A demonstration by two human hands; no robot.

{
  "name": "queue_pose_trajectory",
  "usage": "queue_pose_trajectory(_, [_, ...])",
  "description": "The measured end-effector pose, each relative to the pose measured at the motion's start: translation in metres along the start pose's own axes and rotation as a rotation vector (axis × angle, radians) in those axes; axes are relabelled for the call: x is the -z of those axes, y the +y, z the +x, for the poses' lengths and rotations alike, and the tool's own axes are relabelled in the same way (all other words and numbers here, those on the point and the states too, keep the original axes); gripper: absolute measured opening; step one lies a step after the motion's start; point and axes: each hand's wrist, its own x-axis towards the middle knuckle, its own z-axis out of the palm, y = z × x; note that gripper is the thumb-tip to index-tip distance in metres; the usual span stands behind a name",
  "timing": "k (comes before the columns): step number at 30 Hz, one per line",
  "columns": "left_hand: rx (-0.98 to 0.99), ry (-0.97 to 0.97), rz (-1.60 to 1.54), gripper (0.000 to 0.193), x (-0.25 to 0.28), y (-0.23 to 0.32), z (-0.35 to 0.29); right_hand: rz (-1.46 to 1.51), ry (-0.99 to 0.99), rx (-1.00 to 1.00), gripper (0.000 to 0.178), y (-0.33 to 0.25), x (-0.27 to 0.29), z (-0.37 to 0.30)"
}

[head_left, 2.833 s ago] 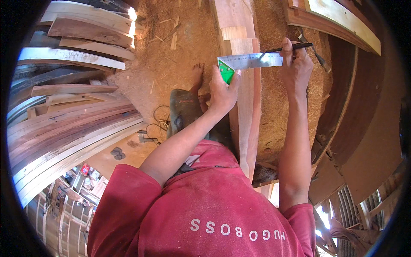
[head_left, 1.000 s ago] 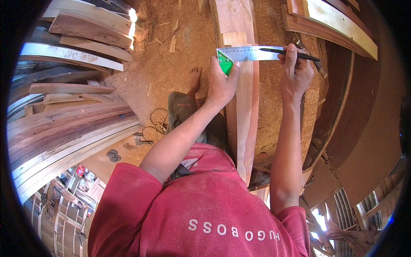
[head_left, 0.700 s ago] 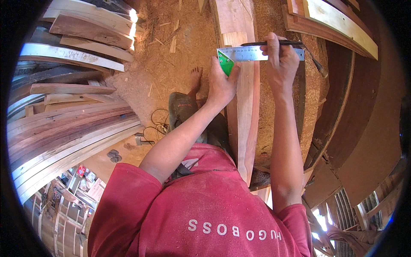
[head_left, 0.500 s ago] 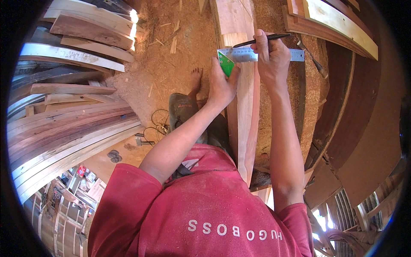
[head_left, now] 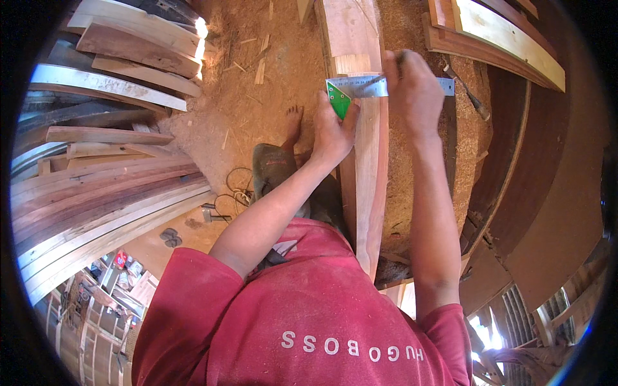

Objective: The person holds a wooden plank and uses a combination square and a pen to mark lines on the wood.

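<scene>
A try square with a green stock [head_left: 339,101] and a ruled metal blade lies across a long pale wooden board [head_left: 368,161]. My left hand [head_left: 333,132] grips the stock at the board's left edge, thumb and fingers closed round it. The blade reaches over the board and past its right edge. Above the blade's right part is my right hand [head_left: 418,96], slightly blurred and closed round a dark pen or pencil [head_left: 401,56]. Most of that marker is hidden by the fingers, so I cannot tell whether its tip touches the board.
Stacked planks [head_left: 109,193] fill the left side, and more boards [head_left: 508,42] lie at the far right. A slim dark-handled tool [head_left: 475,100] rests right of my right hand. A cord [head_left: 239,183] and a hammer-like tool [head_left: 212,212] lie on the sawdust-strewn floor.
My right hand has turned and shifted slightly, and the pen or pencil, earlier seen lying across the board above the blade, is now mostly hidden. My left hand and the square are nearly unmoved.
</scene>
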Motion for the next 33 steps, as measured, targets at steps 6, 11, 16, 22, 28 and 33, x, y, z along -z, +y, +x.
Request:
queue_pose_trajectory(6, [-0.452,0.055,-0.111,0.034,-0.002,-0.002,0.002,0.209,-0.027,0.229,0.025,-0.054,-0.022,0.003])
queue_pose_trajectory(11, [-0.192,0.092,0.048,0.033,-0.001,0.003,-0.002,0.542,-0.186,-0.354,0.043,-0.008,-0.023,0.002])
queue_pose_trajectory(16, [-0.124,0.079,-0.046,0.035,-0.007,-0.012,0.000,0.270,-0.022,-0.363,0.042,0.069,0.008,-0.010])
queue_pose_trajectory(22, [-0.084,0.066,-0.092,0.042,0.000,-0.031,0.015,0.679,0.247,-0.633,0.024,0.072,0.060,-0.082])
queue_pose_trajectory(28, [0.039,0.374,-0.439,0.029,0.085,-0.015,0.036,0.810,0.075,-0.882,0.014,-0.004,0.080,-0.276])
queue_pose_trajectory(33, [-0.105,0.315,-0.260,0.016,0.171,-0.013,0.047,0.784,0.102,-0.964,0.013,-0.030,0.063,-0.342])
